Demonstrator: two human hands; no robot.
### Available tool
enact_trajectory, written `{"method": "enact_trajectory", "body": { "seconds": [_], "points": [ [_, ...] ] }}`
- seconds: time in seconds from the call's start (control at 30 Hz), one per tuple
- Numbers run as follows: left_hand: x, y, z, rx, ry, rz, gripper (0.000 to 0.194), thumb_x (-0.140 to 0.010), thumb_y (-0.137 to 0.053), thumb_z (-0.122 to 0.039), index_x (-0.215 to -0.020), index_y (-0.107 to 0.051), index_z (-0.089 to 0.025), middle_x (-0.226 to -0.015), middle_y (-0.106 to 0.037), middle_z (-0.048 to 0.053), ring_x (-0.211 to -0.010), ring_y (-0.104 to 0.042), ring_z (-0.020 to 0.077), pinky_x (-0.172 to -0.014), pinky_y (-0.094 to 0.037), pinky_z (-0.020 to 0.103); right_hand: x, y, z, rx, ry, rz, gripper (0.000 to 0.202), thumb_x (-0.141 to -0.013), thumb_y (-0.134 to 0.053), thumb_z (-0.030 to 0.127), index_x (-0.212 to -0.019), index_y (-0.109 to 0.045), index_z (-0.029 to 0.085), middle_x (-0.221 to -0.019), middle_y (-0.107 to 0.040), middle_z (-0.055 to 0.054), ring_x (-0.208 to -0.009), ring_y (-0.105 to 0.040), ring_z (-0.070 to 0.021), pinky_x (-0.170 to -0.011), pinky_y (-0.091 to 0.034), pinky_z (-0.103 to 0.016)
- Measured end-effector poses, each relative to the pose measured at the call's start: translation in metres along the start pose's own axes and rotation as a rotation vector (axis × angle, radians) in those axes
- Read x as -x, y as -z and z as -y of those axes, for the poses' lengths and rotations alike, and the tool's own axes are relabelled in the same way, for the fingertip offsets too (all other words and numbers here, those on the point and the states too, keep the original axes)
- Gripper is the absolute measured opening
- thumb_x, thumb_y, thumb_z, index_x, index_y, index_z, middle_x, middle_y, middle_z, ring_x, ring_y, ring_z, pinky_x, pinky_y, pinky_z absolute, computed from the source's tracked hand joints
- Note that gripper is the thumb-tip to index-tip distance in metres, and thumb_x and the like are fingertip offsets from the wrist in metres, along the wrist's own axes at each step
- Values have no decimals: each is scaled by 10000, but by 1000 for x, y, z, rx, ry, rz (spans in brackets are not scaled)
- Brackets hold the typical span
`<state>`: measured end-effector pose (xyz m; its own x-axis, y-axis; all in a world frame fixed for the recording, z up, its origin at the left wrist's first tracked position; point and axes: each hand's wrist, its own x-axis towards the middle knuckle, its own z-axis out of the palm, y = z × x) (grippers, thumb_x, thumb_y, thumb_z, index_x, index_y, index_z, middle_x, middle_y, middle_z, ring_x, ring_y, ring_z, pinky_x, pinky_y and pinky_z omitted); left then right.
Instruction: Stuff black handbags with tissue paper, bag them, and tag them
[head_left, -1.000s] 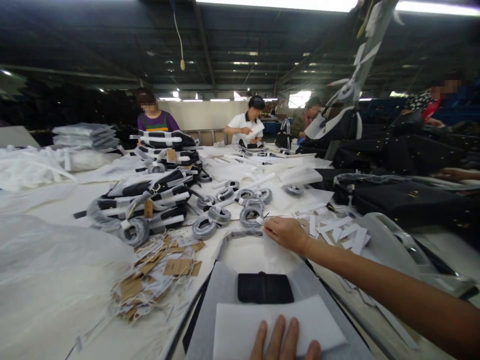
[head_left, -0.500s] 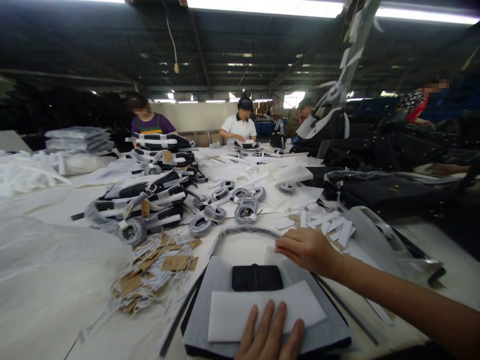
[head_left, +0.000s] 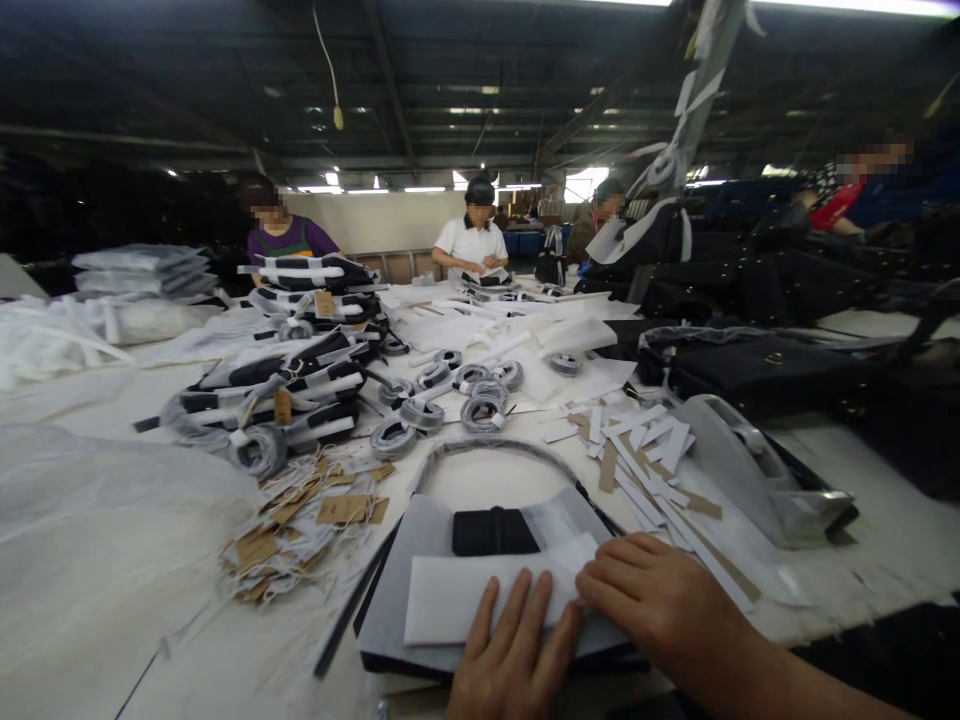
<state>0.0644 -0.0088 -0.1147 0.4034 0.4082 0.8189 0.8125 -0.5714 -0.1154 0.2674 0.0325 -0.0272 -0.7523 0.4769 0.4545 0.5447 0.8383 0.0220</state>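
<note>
A black handbag [head_left: 375,660] lies flat before me, its front covered by a pale tissue sheet [head_left: 427,525]. A black strap tab [head_left: 491,531] shows above a folded white foam sheet [head_left: 439,600] on the bag. My left hand [head_left: 517,640] presses on this foam sheet, open, with fingers spread. At the foam's right end, my right hand [head_left: 660,600] has its fingers bent together and pinches the edge; the fingertips are partly hidden. The wrapped bag handle [head_left: 495,446] arches away from me on the table.
Left of the bag lies a heap of brown and white tags [head_left: 300,525]. Several wrapped strap coils [head_left: 484,410] and a stack of wrapped black bags [head_left: 315,380] stand beyond. Paper strips [head_left: 660,460] and another wrapped bag [head_left: 757,470] are at right. Co-workers sit across the table [head_left: 67,650].
My right hand has come down from beside the handle to the right end of the foam sheet. My left hand stays on the foam. The view has shifted slightly.
</note>
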Motion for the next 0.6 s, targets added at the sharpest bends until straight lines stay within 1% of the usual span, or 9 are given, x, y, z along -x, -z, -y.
{"method": "enact_trajectory", "body": {
  "seconds": [0.13, 0.27, 0.4, 0.47, 0.5, 0.57, 0.6],
  "points": [
    [-3, 11, 3, 49, 21, 90, 358, -1051, -369, -241, -1174, -705, -232, -1309, -676, 5, -1262, -594, 162, -1258, -186, 386, 10, 3, 11, -54, -54, -12, 298, -1049, -410, 194, -920, -679, 186, -764, -669, -29, -758, -588, -187, -720, -391, -341],
    [0, 13, 1, 71, 57, 178, 402, -1060, -303, -198, -1214, -673, -176, -1379, -628, 3, -1324, -538, 158, -1268, -152, 382, 14, 5, 22, -97, -68, -27, 262, -1038, -430, 184, -975, -684, 170, -834, -694, -60, -794, -606, -197, -749, -449, -339],
    [1, 14, 0, 88, 73, 193, 367, -1051, -342, -180, -1216, -668, -147, -1416, -596, 38, -1354, -508, 165, -1257, -189, 372, 22, 0, 30, -109, -102, -47, 243, -1015, -438, 142, -1029, -681, 145, -947, -705, -100, -844, -620, -214, -768, -512, -348],
    [-2, 16, 0, 87, 59, 182, 361, -1049, -367, -186, -1294, -632, -180, -1466, -544, 54, -1365, -498, 172, -1248, -212, 382, 28, -4, 34, -102, -108, -65, 245, -996, -451, 116, -1080, -680, 126, -982, -706, -117, -883, -630, -229, -799, -539, -367],
    [-3, 17, 0, 85, 44, 180, 370, -1050, -375, -196, -1341, -601, -217, -1485, -522, 40, -1366, -497, 171, -1249, -205, 395, 30, -5, 35, -105, -110, -75, 250, -987, -455, 102, -1090, -682, 118, -993, -707, -124, -903, -635, -236, -820, -549, -377],
    [-6, 18, 0, 81, 3, 174, 378, -1055, -387, -232, -1389, -555, -294, -1483, -519, -23, -1351, -510, 165, -1259, -164, 427, 34, -4, 37, -141, -124, -86, 258, -974, -457, 85, -1072, -694, 114, -1000, -713, -132, -929, -649, -240, -854, -562, -385],
    [-6, 18, 0, 82, -17, 166, 370, -1055, -400, -253, -1387, -552, -313, -1462, -537, -58, -1335, -525, 161, -1264, -140, 440, 34, -2, 36, -184, -130, -79, 258, -973, -459, 87, -1055, -701, 122, -999, -718, -128, -930, -658, -233, -858, -568, -372]
  ]
}}
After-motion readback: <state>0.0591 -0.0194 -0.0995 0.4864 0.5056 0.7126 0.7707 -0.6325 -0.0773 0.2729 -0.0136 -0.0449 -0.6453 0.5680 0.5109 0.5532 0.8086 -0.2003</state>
